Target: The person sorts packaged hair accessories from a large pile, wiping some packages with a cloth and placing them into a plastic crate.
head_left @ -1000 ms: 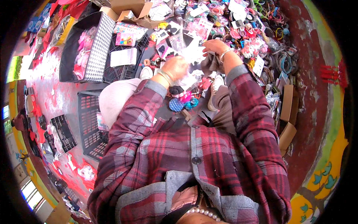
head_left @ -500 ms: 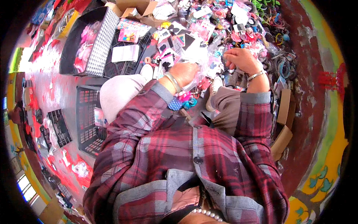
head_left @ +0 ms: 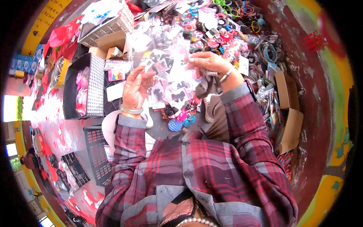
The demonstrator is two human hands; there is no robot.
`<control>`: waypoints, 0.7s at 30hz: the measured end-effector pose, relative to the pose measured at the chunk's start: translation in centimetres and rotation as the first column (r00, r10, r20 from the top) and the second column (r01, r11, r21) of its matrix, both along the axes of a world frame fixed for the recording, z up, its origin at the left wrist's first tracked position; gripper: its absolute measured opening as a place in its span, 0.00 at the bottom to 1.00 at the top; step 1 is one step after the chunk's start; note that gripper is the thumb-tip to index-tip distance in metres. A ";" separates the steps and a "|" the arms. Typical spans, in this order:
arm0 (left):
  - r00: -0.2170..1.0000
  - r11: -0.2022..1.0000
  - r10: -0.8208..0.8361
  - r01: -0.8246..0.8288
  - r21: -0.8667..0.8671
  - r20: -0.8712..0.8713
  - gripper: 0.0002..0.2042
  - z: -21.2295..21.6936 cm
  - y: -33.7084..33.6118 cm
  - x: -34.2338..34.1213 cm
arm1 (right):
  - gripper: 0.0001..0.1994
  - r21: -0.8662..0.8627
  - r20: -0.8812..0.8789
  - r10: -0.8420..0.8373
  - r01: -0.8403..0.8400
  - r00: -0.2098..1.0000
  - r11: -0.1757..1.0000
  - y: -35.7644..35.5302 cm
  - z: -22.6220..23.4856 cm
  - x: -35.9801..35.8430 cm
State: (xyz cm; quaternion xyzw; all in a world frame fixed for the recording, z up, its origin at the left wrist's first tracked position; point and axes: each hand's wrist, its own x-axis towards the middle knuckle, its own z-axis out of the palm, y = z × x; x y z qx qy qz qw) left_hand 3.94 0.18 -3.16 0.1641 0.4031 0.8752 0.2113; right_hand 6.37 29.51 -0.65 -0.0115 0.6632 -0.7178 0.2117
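Your left hand (head_left: 137, 87) and right hand (head_left: 207, 62) each pinch an edge of the clear plastic packet of black bow clips (head_left: 168, 73), stretched between them above the heap of hair accessories (head_left: 227, 30). Its long axis runs hand to hand; both grips are closed on it, and neither hand is nearer.

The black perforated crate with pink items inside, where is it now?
In the head view, the black crate lies on the person's left, just left of the left hand, below the cardboard boxes.
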 end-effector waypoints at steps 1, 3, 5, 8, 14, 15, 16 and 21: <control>1.000 0.999 0.022 -0.022 -0.027 0.003 0.14 0.0 0.2 0.0 | 0.22 -0.093 -0.020 0.032 -0.034 0.999 0.995 0.5 0.2 0.3; 0.999 0.996 0.043 -0.042 -0.075 0.014 0.14 -0.5 0.9 0.0 | 0.19 -0.062 -0.125 0.078 -0.086 0.989 0.994 1.3 0.7 0.4; 0.995 0.974 0.046 -0.026 -0.224 0.085 0.18 -0.7 1.3 0.7 | 0.10 -0.023 -0.102 -0.200 0.198 0.975 0.980 1.0 1.1 1.6; 0.990 0.947 -0.031 0.072 -0.312 0.134 0.22 -1.8 1.1 1.1 | 0.10 -0.156 -0.138 -0.406 0.385 0.903 0.910 5.1 1.9 4.9; 0.970 0.866 -0.024 0.140 -0.480 0.240 0.19 -5.2 1.9 0.7 | 0.13 -0.231 -0.147 -0.905 0.876 0.400 0.424 22.1 -3.4 18.8; 0.969 0.857 -0.025 0.148 -0.494 0.247 0.19 -5.3 2.0 0.8 | 0.13 -0.143 -0.168 -0.944 0.941 0.284 0.308 24.0 -3.5 22.3; 0.967 0.845 -0.026 0.156 -0.512 0.252 0.19 -5.3 2.1 0.9 | 0.12 -0.124 -0.196 -0.965 0.972 0.171 0.198 26.5 -4.5 25.8; 0.962 0.822 -0.024 0.175 -0.542 0.274 0.18 -6.2 1.2 0.9 | 0.15 -0.128 0.264 -0.882 0.892 -0.390 -0.433 36.5 -9.2 40.4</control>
